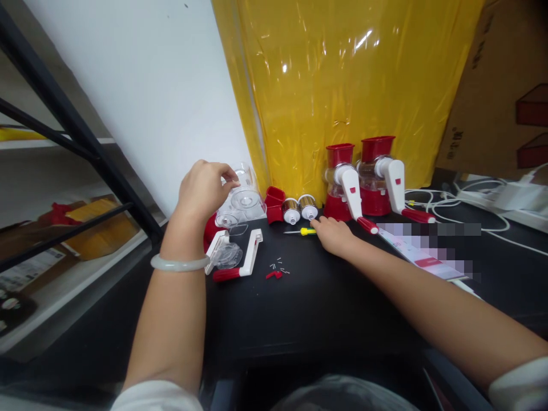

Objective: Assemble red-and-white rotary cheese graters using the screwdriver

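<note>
My left hand (203, 188) is raised at the clear plastic housing parts (248, 200), its thumb and forefinger pinched together. Whatever may be between those fingertips cannot be made out. At the middle of the table, my right hand (336, 235) has its fingers closed at the handle end of a screwdriver (307, 231) with a yellow-green handle. Just behind it lie two grater drums (308, 207) beside a red hopper (274, 204). Below my left hand are a white crank handle with a red grip (247, 268) and a clear round part (229, 256).
Several small screws (279, 268) and a red plastic piece (274, 275) lie on the black table (317, 319). Two assembled red-and-white rotary graters (340, 188) stand at the back right. A leaflet (428, 254) and white cables (454, 197) are on the right; a shelf (64, 285) is left.
</note>
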The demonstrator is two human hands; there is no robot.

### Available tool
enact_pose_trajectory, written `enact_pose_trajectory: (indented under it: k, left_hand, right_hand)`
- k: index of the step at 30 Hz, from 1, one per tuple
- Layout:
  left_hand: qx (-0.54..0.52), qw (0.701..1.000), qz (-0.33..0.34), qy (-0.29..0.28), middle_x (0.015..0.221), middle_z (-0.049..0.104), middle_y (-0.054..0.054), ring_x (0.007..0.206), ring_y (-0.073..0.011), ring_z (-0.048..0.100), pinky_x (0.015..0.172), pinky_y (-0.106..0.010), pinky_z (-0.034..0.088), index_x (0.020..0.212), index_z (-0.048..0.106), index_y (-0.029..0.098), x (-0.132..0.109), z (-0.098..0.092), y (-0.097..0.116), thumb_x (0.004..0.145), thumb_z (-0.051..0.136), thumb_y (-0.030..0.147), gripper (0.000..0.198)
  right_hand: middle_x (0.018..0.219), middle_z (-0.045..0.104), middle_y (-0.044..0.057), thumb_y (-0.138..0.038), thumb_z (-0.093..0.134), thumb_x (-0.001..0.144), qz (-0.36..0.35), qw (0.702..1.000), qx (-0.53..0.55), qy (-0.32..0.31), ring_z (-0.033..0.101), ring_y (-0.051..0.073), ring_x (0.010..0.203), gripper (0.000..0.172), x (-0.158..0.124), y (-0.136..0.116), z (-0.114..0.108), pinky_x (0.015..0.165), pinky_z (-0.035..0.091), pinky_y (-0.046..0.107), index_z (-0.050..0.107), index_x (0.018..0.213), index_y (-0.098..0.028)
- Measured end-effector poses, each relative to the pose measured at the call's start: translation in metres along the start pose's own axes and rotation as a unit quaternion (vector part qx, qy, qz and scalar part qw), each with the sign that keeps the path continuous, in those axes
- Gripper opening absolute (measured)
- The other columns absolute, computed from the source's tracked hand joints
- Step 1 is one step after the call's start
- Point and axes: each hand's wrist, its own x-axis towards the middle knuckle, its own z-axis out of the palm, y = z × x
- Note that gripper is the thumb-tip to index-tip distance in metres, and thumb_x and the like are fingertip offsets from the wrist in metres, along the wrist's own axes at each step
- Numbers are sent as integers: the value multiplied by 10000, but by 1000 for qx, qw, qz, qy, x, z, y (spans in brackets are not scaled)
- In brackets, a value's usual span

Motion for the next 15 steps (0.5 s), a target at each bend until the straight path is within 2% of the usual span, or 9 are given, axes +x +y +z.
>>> enact_pose_trajectory:
  k: [4,9,15]
  left_hand:
    - [-61,994,92,-23,949,734,-38,941,-229,621,855,-349,452,905,718,218,-7,-7,15,847,623,309,143]
    - [-70,978,181,-81,904,733,-48,904,-223,636,809,-344,461,891,718,193,-15,9,46,830,619,310,165]
    - [-37,967,231,-104,844,709,-70,876,-236,624,745,-342,452,871,716,182,-25,20,74,836,599,275,153]
  right_hand:
    - [1190,587,192,-88,314,918,16,1000,-11,-13,582,315,1096,446,-1,2,-4,830,454,430,513,1310,-164]
    - [1187,592,198,-78,291,923,39,999,-22,-11,585,319,1111,444,-1,6,-6,818,463,416,525,1293,-153]
    - [1199,592,207,-81,298,921,40,999,-25,-19,581,330,1121,438,1,9,-5,824,468,429,520,1294,-138]
